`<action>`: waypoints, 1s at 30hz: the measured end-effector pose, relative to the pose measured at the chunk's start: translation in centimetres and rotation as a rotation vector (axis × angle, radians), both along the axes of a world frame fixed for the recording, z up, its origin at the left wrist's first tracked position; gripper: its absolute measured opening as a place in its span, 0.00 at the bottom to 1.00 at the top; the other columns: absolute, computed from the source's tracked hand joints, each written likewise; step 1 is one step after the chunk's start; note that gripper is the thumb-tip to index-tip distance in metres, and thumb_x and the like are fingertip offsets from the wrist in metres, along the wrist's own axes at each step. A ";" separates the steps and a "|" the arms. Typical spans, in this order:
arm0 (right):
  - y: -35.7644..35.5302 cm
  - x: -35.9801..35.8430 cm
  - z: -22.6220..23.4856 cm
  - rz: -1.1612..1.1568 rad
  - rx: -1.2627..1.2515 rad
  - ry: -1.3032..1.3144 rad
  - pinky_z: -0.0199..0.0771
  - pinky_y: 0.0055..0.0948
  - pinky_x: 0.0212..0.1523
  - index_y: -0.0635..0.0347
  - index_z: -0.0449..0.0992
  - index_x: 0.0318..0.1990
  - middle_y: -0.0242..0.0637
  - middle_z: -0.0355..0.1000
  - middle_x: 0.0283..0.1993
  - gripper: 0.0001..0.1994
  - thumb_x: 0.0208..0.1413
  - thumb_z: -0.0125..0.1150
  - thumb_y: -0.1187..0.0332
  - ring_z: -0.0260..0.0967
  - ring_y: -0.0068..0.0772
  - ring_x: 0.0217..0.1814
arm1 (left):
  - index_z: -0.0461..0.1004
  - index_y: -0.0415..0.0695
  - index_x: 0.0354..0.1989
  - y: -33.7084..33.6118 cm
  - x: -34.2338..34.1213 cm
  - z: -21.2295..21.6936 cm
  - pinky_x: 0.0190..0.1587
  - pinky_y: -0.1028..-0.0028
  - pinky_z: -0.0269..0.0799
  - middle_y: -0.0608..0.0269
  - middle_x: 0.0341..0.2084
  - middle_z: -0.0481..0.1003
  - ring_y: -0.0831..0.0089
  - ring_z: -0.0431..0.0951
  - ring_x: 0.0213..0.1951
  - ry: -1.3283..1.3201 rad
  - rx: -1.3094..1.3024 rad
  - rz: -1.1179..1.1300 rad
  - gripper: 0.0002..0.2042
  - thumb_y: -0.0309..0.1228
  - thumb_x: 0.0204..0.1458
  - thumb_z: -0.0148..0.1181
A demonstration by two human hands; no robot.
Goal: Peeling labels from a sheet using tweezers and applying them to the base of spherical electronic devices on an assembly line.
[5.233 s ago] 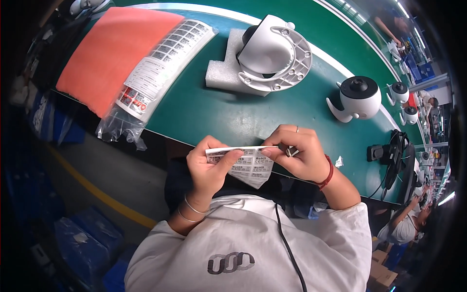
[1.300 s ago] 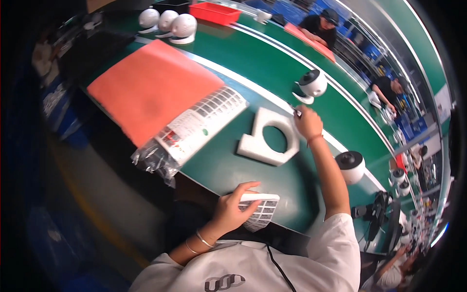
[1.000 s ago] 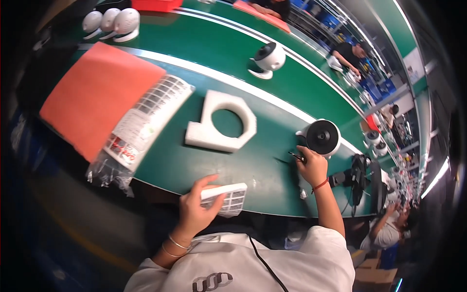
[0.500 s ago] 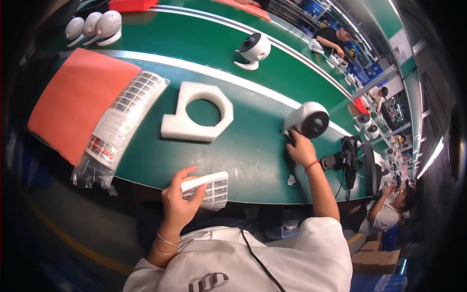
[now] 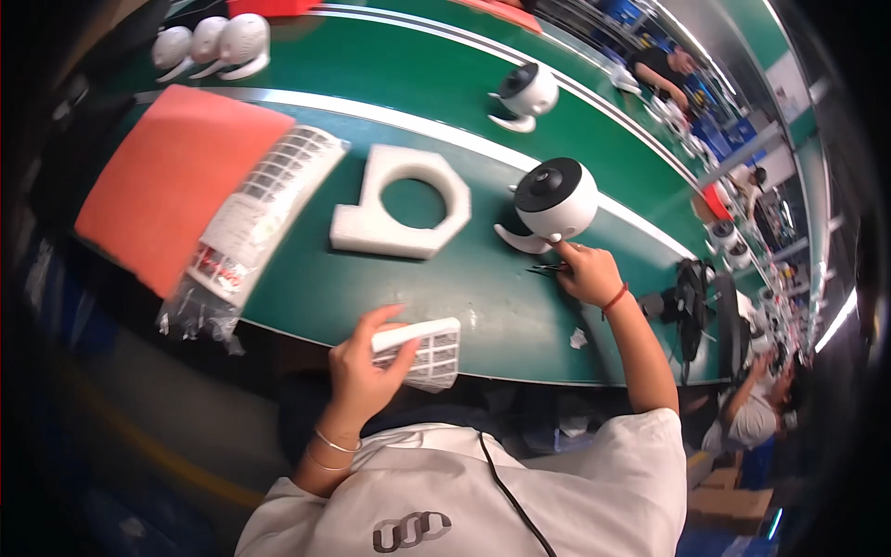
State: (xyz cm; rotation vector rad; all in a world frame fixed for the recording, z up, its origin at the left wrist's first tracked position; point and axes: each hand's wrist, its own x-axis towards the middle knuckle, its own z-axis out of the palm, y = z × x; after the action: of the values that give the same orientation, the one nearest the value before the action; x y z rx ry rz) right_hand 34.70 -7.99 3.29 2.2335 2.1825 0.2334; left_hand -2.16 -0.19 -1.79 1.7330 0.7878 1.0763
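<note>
My left hand (image 5: 364, 367) is closed round a thick stack of white label sheets (image 5: 436, 355) printed with dark squares, just over the bench's front edge. In my right hand (image 5: 592, 275) are thin dark tweezers (image 5: 546, 269), their points directed left. A finger of that hand reaches to the lower side of a round white device (image 5: 568, 212). The device stands on a curved white foot, its black face with a small centre knob tilted upward. Between the two hands and farther back lies a white foam block (image 5: 371, 230) with a round hole.
An orange foam sheet (image 5: 176, 186) and a plastic-wrapped label pack (image 5: 255, 218) lie at left. Another round device (image 5: 531, 93) and several white ones (image 5: 243, 42) stand on the green belt. Black cables (image 5: 691, 306) lie at right. Co-workers (image 5: 664, 70) sit farther along.
The round device has turned so that its black face now points upward instead of to the right. My right hand has moved to beneath its lower side. My left hand keeps the label stack.
</note>
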 end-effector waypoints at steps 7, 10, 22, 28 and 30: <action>4.5 -2.0 -0.5 0.184 0.409 -0.121 0.71 0.39 0.24 0.54 0.74 0.34 0.37 0.75 0.30 0.11 0.41 0.67 0.67 0.72 0.43 0.24 | 0.70 0.46 0.51 -0.2 -0.9 0.6 0.37 0.69 0.77 0.53 0.33 0.80 0.61 0.82 0.37 -0.069 0.029 0.008 0.21 0.30 0.48 0.66; 6.3 -2.6 -0.3 0.075 0.456 -0.104 0.68 0.39 0.22 0.53 0.70 0.29 0.37 0.73 0.24 0.10 0.42 0.67 0.67 0.70 0.43 0.22 | 0.69 0.47 0.52 -0.2 -1.3 0.5 0.38 0.69 0.77 0.54 0.34 0.79 0.60 0.82 0.37 -0.095 -0.001 -0.020 0.21 0.31 0.49 0.66; 10.7 -3.6 -2.4 -0.205 0.073 -0.180 0.72 0.47 0.26 0.52 0.56 0.65 0.45 0.74 0.25 0.35 0.47 0.61 0.63 0.73 0.50 0.26 | 0.70 0.45 0.51 -0.5 -1.8 0.2 0.40 0.70 0.76 0.55 0.34 0.79 0.64 0.81 0.38 -0.103 -0.022 -0.028 0.19 0.29 0.49 0.65; 13.1 -3.3 -2.6 -0.211 0.047 -0.076 0.74 0.51 0.30 0.58 0.54 0.65 0.51 0.75 0.30 0.36 0.49 0.60 0.61 0.74 0.55 0.30 | 0.71 0.45 0.49 -0.4 -1.5 0.3 0.39 0.70 0.76 0.54 0.35 0.79 0.61 0.81 0.38 -0.108 -0.028 -0.025 0.18 0.29 0.48 0.66; 12.9 -4.0 -2.5 -0.204 0.131 -0.038 0.74 0.50 0.30 0.62 0.60 0.58 0.52 0.75 0.29 0.30 0.48 0.60 0.60 0.74 0.56 0.29 | 0.71 0.44 0.48 -0.4 -1.5 0.4 0.39 0.71 0.76 0.54 0.34 0.79 0.63 0.82 0.38 -0.112 -0.004 -0.018 0.18 0.28 0.48 0.66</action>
State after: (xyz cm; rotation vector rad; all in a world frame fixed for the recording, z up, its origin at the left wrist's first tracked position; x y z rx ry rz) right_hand 30.74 4.87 0.81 2.4760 1.9557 0.4215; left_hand -3.64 -0.56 -1.42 1.6584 0.7025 1.1482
